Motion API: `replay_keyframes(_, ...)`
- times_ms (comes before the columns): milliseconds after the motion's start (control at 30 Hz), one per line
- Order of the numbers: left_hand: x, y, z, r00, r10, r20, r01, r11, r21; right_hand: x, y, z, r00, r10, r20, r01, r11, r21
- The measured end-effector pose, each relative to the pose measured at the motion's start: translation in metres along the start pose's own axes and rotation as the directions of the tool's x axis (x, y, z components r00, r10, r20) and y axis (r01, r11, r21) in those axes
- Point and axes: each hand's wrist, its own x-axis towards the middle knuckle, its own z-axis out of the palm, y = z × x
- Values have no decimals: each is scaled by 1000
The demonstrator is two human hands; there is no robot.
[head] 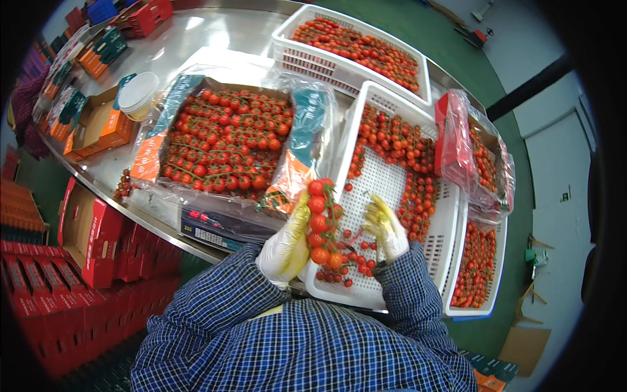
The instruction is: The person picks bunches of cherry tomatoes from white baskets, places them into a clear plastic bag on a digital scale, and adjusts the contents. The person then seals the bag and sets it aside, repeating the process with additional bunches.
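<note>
My left hand (289, 242), in a white glove stained yellow-green, holds a truss of cherry tomatoes (319, 221) upright beside the white plastic crate (374, 183). My right hand (384, 226), gloved alike, is over that crate with its fingers apart; a small red-handled tool, perhaps scissors (353, 239), shows by its fingers, and how it is held cannot be told. Loose tomatoes and more trusses (397, 137) lie in the crate. To the left, a cardboard box lined with clear plastic (303, 132), full of tomato trusses (230, 137), sits on a digital scale (215, 228).
Another white crate of tomatoes (313, 54) stands at the back, and one (497, 274) at the right. A red box in plastic (455, 137) rests on the crates. A lidded white bucket (138, 93) and an empty carton (105, 122) stand left on the metal table (196, 29). Red cartons (93, 235) are stacked below.
</note>
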Motion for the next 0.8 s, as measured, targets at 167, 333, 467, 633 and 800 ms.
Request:
replay_keyframes(167, -19, 21, 23, 999, -36, -16, 38, 980, 195, 10, -70, 97, 952, 197, 234, -268, 906, 328)
replay_keyframes(333, -47, 93, -27, 997, 21, -80, 20, 876, 482, 19, -71, 114, 912, 292, 288, -407, 553, 727)
replay_keyframes(467, -47, 155, -89, 955, 298, -1, -157, 504, 849, 30, -79, 128, 920, 349, 180, -367, 602, 709)
replay_keyframes(633, -20, 190, -130, 893, 313, 322, -280, -171, 945, 70, -114, 164, 993, 114, -16, -82, 799, 596)
replay_keyframes(800, 14, 186, -142, 849, 106, 518, -436, -415, 799, 126, -127, 208, 996, -84, -13, 84, 955, 285)
